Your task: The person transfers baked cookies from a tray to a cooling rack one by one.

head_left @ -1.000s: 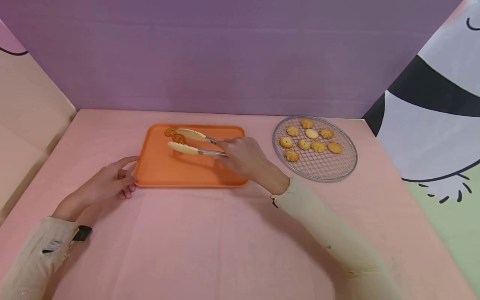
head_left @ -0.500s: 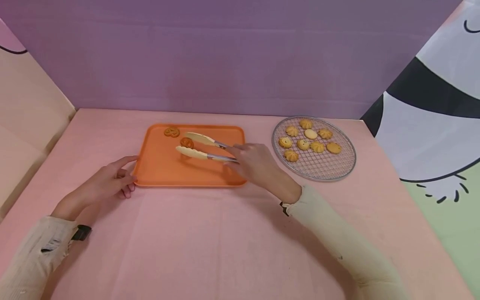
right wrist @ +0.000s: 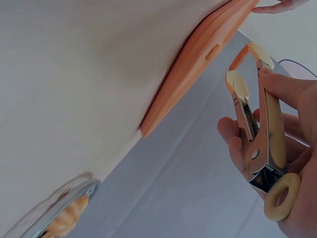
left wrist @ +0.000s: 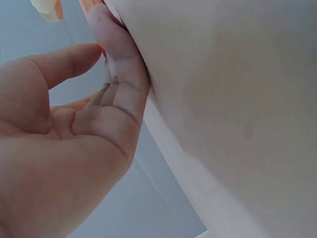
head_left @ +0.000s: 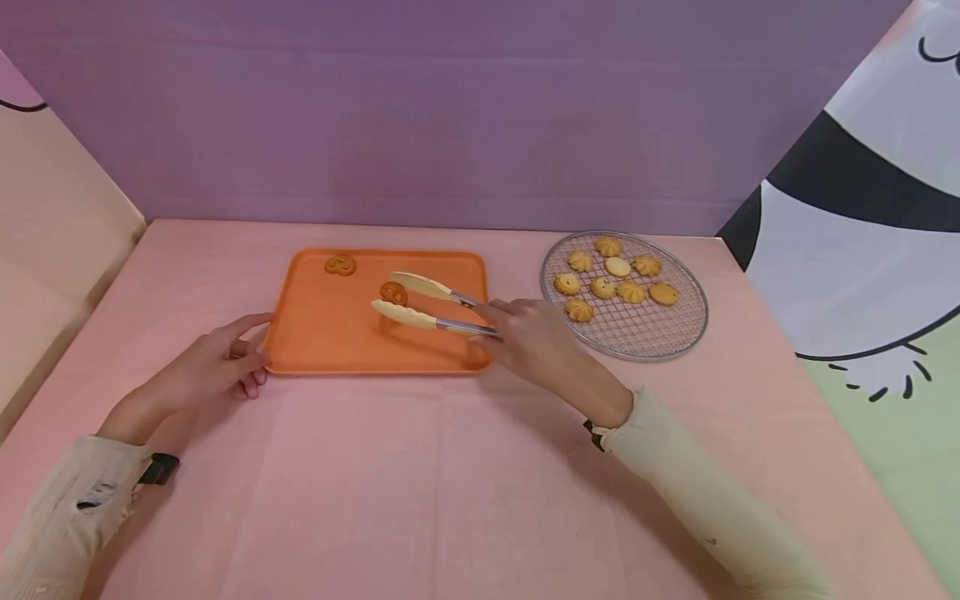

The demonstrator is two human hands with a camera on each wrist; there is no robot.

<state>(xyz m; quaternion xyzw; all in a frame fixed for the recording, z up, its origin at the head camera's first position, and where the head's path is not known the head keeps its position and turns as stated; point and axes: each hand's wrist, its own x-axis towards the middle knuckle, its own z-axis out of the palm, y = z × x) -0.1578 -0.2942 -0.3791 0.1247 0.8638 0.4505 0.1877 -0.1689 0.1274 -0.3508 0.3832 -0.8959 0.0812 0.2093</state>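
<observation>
My right hand (head_left: 536, 342) grips a pair of tongs (head_left: 468, 327) with pale scalloped tips and metal arms. Between the tips is a brown pretzel-shaped cookie (head_left: 393, 293), lifted above the orange tray (head_left: 337, 333); the right wrist view shows this cookie (right wrist: 239, 57) edge-on, spanning the two tips. A second pretzel-shaped cookie (head_left: 341, 265) lies at the tray's back left corner. At the tray's left edge, my left hand (head_left: 213, 362) touches the rim with index finger and thumb. The left wrist view has the left hand (left wrist: 99, 109) with fingertips right at the rim.
To the right of the tray lies a round wire mesh rack (head_left: 637, 337) with a metal rim, holding several golden cookies, some piped and some flat. A pink cloth (head_left: 360, 483) covers the table. A purple wall (head_left: 450, 125) rises behind.
My right hand has drawn the tongs and the pretzel-shaped cookie rightward and slightly nearer, away from the other one. My left hand has stayed at the tray's edge.
</observation>
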